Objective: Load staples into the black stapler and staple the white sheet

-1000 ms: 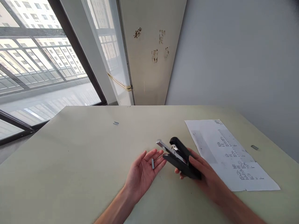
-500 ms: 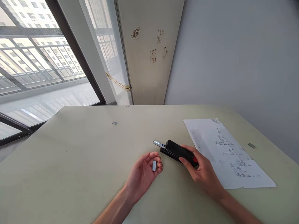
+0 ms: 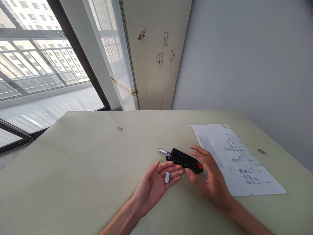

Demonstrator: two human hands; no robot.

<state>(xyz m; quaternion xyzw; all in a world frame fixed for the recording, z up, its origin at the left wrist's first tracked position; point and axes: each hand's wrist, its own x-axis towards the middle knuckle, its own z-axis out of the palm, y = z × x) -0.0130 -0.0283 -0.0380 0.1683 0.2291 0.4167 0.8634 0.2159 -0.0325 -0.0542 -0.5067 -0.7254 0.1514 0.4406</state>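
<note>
My left hand (image 3: pixel 155 187) lies palm up with its fingers stretched out, holding a short strip of staples (image 3: pixel 167 177) loosely on the fingers. Just beyond those fingertips a black stapler (image 3: pixel 184 159) with a red patch at its rear end rests on the table. A silver metal tray (image 3: pixel 164 152) sticks out of its front end. My right hand (image 3: pixel 210 179) is spread around the stapler's rear, thumb and fingers apart, gripping nothing; whether the thumb touches the stapler I cannot tell.
A printed sheet of paper (image 3: pixel 220 150) lies to the right on the pale table (image 3: pixel 73 182). Small strips of staples (image 3: pixel 120 129) lie toward the back left. Another small greyish piece (image 3: pixel 261 151) is near the right edge. A wall and a window stand beyond.
My right hand has let go of the stapler, which now lies slightly further left and lower. My left hand's fingers have uncurled and stretched rightward, carrying the strip of staples along.
</note>
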